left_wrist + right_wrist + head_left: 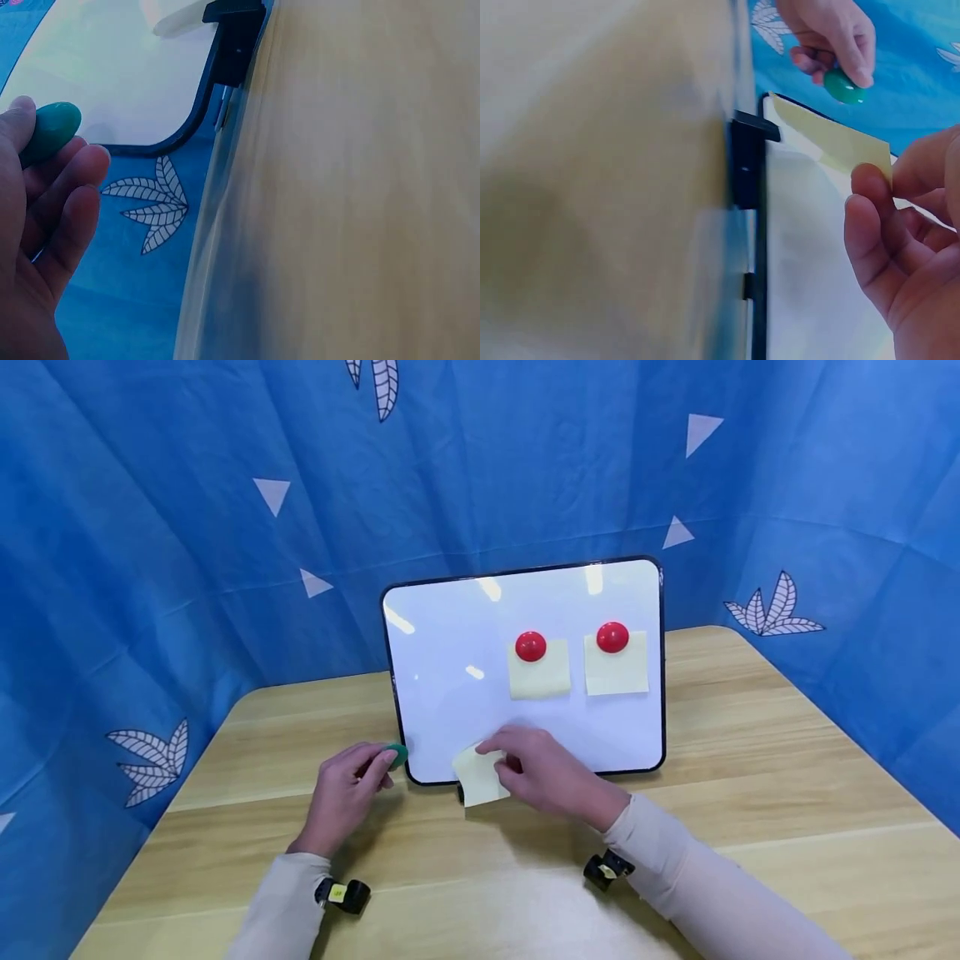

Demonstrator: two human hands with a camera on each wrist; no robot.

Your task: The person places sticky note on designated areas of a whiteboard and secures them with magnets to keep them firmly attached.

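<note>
My left hand (347, 793) pinches a round green magnet (397, 755) between thumb and fingers, beside the lower left corner of the whiteboard (450, 668). In the left wrist view the same green magnet (54, 129) shows its domed side. My right hand (543, 772) holds a pale yellow sticky note (480, 777) by one edge, in front of the board's bottom edge. Seen from the right wrist, thumb and fingertips pinch the corner of the note (840, 139), which slants across the board.
Two more yellow notes, one in the middle (540, 681) and one at the right (617, 672), hang on the board under red magnets (531, 647). A black clip-like foot (746, 161) sits at the board's lower edge. Blue patterned curtain (187, 527) surrounds the wooden table (487, 893).
</note>
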